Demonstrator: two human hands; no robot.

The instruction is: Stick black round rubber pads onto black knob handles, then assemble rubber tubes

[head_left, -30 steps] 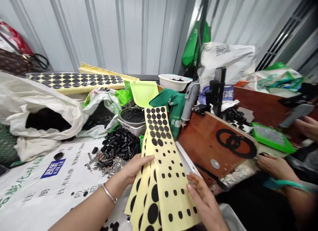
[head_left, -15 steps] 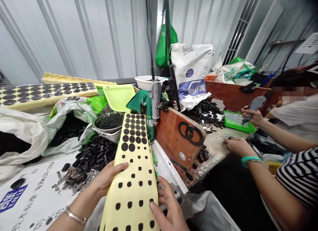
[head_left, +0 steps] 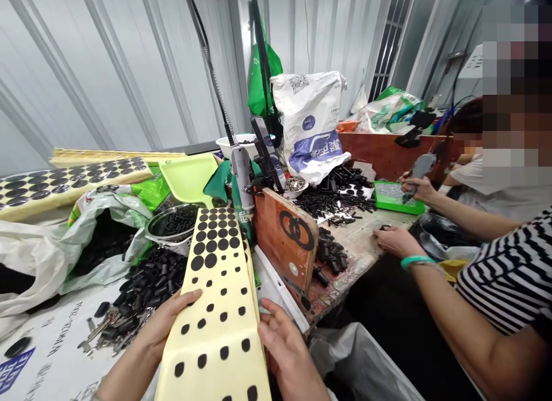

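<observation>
A long yellow backing sheet stretches away in front of me, on top of at least one more sheet. Round black stickers fill its far end, and small black spots dot the nearer part. My left hand grips its left edge, thumb on top and fingers hidden underneath. At the right edge, my right hand holds the sheet with the thumb against the border and the fingers curled alongside. Left of the sheet lies a heap of short black tubes, with metal clips in front of it.
A wooden board stands right of the sheet, beside a grey electric screwdriver. A bowl of black parts sits behind the tubes. On the right a co-worker's hand holds another screwdriver near a green tray.
The view has turned to the right, so things sit further left. My right thumb has moved from the top of the sheet to its right edge. My left hand keeps its grip.
</observation>
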